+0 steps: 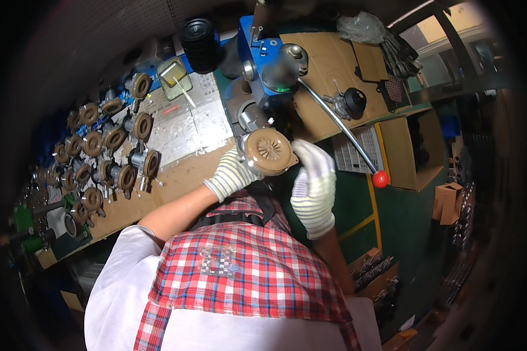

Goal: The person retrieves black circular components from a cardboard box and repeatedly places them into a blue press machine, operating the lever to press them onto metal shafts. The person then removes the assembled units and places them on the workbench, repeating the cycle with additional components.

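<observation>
Brown-faced round assembly point(269, 152) is held by its left rim in the gloved left grip point(235, 174), near the blue lever press point(249, 50), with the right grip point(315, 193) half-open just beside it.

Workshop: a blue hand-lever press point(259, 57) is standing on a worktable point(178, 177), rows of matching brown-rimmed metal units point(92, 143) are filling its left side, and yellow lines point(373, 199) are marking a green floor point(352, 202) where boxes point(383, 277) of parts are sitting
</observation>
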Motion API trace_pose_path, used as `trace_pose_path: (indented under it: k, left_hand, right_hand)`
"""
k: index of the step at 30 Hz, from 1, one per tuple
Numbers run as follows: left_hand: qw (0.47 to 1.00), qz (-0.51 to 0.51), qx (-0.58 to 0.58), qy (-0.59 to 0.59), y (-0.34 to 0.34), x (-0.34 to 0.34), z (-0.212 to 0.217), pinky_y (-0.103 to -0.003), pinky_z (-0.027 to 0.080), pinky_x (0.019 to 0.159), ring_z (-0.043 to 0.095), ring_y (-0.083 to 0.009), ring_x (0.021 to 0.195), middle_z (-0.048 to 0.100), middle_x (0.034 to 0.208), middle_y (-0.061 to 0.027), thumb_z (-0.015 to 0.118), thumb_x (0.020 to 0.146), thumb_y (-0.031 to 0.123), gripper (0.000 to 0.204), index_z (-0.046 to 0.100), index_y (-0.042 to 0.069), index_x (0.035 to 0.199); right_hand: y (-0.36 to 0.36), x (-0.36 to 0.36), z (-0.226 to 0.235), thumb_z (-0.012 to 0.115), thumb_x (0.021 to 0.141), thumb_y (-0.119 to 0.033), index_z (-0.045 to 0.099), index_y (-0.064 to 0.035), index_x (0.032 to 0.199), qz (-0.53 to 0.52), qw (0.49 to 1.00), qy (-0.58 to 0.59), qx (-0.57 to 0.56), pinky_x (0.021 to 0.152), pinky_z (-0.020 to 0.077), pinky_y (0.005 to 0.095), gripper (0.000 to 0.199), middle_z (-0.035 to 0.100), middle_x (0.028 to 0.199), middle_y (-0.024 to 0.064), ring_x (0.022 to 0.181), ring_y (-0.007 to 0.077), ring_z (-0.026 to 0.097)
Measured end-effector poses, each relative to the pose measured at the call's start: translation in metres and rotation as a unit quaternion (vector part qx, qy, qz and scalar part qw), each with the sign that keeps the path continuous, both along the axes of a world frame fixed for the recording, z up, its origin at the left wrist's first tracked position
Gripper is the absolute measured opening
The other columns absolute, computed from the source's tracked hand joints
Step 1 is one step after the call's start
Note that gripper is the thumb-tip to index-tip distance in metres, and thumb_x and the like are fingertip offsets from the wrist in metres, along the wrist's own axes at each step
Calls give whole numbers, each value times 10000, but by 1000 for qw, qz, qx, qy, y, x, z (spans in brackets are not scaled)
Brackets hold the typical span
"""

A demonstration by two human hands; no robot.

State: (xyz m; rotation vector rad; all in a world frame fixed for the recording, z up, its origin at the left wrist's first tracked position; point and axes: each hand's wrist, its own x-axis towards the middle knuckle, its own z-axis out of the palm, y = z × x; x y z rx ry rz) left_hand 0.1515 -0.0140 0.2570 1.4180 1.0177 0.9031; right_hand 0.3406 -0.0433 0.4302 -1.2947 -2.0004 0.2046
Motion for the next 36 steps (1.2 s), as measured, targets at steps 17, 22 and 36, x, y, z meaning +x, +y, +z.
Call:
trace_pose_path:
  k: [17,22,36]
  left_hand:
    - [970,-88,-226,-31,6,55,60,-356,493,962,627,-175,1062,695,1172,-68,760,881,522,607,645,81,1282]
    - [799,-87,-567,-183,25,107,69,-432,598,863,700,-239,989,727,1132,-98,715,910,548,509,678,136,1206]
    - [849,-52,-494,-180,60,29,10,-490,535,998,634,-327,1157,614,1336,-198,589,951,642,757,477,94,1461]
  right_hand:
    - [-79,88,-90,835,803,-364,206,-56,1596,-18,923,-18,-384,1095,460,421,1057,474,1467,265,1306,383,544]
    - [-82,85,-115,781,891,-438,65,-72,1620,-77,865,383,-316,1132,406,401,1085,351,1560,214,1386,282,447]
    - [129,198,-216,609,928,-300,470,-38,1390,-412,743,384,-361,825,577,435,549,661,1136,222,1008,336,677]
